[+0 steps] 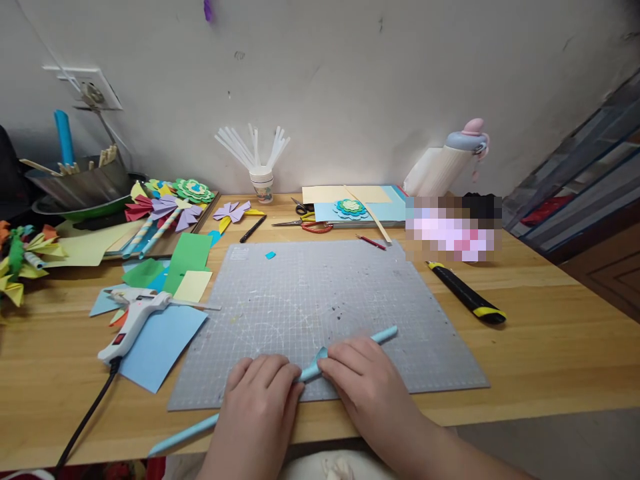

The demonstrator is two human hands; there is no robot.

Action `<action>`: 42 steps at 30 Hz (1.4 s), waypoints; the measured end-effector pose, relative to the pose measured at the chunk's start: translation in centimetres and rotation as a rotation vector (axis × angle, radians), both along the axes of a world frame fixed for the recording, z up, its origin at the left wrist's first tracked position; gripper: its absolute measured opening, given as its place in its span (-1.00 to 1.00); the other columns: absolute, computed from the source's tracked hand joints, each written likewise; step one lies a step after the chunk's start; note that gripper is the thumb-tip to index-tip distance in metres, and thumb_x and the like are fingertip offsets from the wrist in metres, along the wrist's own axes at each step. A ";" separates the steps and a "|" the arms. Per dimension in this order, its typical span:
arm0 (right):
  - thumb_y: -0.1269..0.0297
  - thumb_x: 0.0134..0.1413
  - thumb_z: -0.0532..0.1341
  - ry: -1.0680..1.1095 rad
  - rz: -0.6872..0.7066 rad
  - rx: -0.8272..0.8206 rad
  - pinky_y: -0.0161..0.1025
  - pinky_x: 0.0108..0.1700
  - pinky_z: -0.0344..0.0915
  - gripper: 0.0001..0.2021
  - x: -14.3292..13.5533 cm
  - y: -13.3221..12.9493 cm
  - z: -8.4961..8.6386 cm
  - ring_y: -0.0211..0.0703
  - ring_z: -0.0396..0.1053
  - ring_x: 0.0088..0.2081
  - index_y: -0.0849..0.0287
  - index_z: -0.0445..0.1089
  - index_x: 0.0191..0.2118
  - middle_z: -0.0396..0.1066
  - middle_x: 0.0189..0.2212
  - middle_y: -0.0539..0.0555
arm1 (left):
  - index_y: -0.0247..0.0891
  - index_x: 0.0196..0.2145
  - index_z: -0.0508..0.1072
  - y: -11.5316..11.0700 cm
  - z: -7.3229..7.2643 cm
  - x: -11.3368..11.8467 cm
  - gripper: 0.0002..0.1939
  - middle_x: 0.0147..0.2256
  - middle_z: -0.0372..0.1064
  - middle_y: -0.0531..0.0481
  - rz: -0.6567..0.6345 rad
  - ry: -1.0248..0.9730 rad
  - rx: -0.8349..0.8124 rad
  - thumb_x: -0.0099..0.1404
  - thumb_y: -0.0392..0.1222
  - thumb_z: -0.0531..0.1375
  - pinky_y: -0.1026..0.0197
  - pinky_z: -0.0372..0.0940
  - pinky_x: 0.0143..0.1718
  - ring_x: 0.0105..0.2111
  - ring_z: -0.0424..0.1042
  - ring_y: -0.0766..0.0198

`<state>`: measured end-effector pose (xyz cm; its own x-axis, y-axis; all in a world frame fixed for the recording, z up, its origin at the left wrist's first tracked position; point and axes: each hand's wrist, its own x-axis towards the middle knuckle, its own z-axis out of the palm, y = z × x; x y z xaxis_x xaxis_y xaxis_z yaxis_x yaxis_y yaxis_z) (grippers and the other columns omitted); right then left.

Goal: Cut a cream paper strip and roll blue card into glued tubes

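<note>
Both of my hands rest on a long, thin roll of light blue paper (385, 334) lying diagonally across the front of the grey cutting mat (320, 293). My left hand (260, 390) presses on the roll's lower left half, fingers curled over it. Over the middle my right hand (357, 373) pinches a loose flap of the paper. The roll's left end (183, 438) sticks out past the mat onto the wooden table, and its right end pokes out beyond my right fingers.
A white glue gun (134, 323) with a black cord lies on blue paper at the left. Coloured sheets and paper flowers (170, 207) fill the far left. A cup of white straws (262, 181), scissors (305, 223), a black pen (253, 229) and a black-yellow utility knife (467, 293) surround the mat.
</note>
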<state>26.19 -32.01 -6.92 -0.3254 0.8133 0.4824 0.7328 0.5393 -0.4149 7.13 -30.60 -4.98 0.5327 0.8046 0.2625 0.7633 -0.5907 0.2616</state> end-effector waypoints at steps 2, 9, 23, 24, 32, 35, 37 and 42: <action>0.40 0.32 -0.02 -0.014 -0.007 0.034 -0.20 -0.27 0.03 -0.73 -0.1 0.0 -0.1 -0.17 0.18 -0.39 0.18 0.39 -0.33 0.34 -0.48 0.02 | -0.11 -0.19 0.46 0.9 0.8 -1.5 -0.83 -0.24 0.45 0.01 0.001 0.032 -0.040 0.27 -0.14 0.14 0.10 0.20 -0.17 -0.24 0.41 0.16; 0.52 0.24 -0.01 -0.022 -0.032 0.112 -0.18 -0.20 -0.01 -0.72 0.0 -0.1 -0.5 -0.21 0.16 -0.43 0.17 0.42 -0.31 0.33 -0.53 -0.01 | -0.39 0.09 0.30 6.9 5.7 -12.5 -0.34 -0.06 0.34 -0.40 0.777 0.448 -0.042 0.33 0.19 -0.17 -0.14 0.27 -0.25 -0.08 0.36 -0.27; 0.53 0.23 0.01 -0.075 -0.055 0.195 -0.15 -0.17 0.06 -0.73 0.0 -0.5 -0.9 -0.22 0.25 -0.41 0.18 0.45 -0.24 0.41 -0.51 0.02 | -0.17 -0.26 0.36 6.2 5.4 -12.8 -0.48 -0.52 0.28 -0.01 0.928 0.091 0.064 0.33 0.15 -0.27 0.18 0.07 -0.52 -0.44 0.36 0.14; 0.52 0.24 0.01 -0.084 -0.057 0.213 -0.14 -0.16 0.07 -0.73 -0.1 -0.6 -0.8 -0.21 0.27 -0.39 0.20 0.46 -0.22 0.44 -0.48 0.03 | -0.12 -0.26 0.37 5.9 5.8 -12.0 -0.48 -0.52 0.30 0.01 0.914 -0.047 -0.004 0.29 0.22 -0.22 0.18 0.11 -0.53 -0.48 0.34 0.15; 0.47 0.29 -0.05 -0.144 -0.059 0.293 -0.12 -0.11 0.12 -0.67 0.1 -2.0 -0.2 -0.08 0.41 -0.12 0.29 0.45 -0.08 0.54 -0.22 0.14 | -0.14 -0.39 0.49 1.9 4.7 -3.9 -0.60 -0.41 0.44 0.06 0.245 -0.401 -0.644 0.23 0.20 0.06 0.26 0.33 -0.35 -0.37 0.40 0.22; 0.45 0.29 -0.05 -0.161 -0.071 0.293 -0.13 -0.11 0.13 -0.66 0.2 -2.2 -0.3 -0.11 0.42 -0.11 0.27 0.46 -0.07 0.54 -0.20 0.13 | -0.07 -0.28 0.52 1.3 4.4 -2.5 -0.68 -0.30 0.48 0.05 0.159 -0.399 -0.607 0.27 0.10 0.06 0.25 0.36 -0.22 -0.27 0.43 0.22; 0.45 0.29 -0.05 -0.167 -0.071 0.294 -0.14 -0.10 0.14 -0.66 0.2 -2.2 -0.4 -0.12 0.41 -0.11 0.27 0.46 -0.06 0.54 -0.19 0.13 | -0.05 -0.26 0.53 1.2 4.5 -2.3 -0.68 -0.29 0.49 0.05 0.157 -0.366 -0.597 0.29 0.07 0.03 0.24 0.38 -0.21 -0.27 0.45 0.22; 0.45 0.29 -0.06 -0.160 -0.069 0.273 -0.14 -0.10 0.13 -0.66 0.2 -2.1 -0.5 -0.10 0.41 -0.10 0.28 0.46 -0.07 0.54 -0.20 0.13 | -0.07 -0.38 0.55 1.1 4.9 -2.8 -0.62 -0.36 0.52 0.03 0.203 -0.338 -0.479 0.25 0.15 0.02 0.19 0.41 -0.23 -0.34 0.47 0.16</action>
<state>26.41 -34.14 -7.46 -0.3635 0.6832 0.6333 0.8154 0.5621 -0.1384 4.30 -29.52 -0.06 0.3071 0.9513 -0.0256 0.6765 -0.1993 0.7090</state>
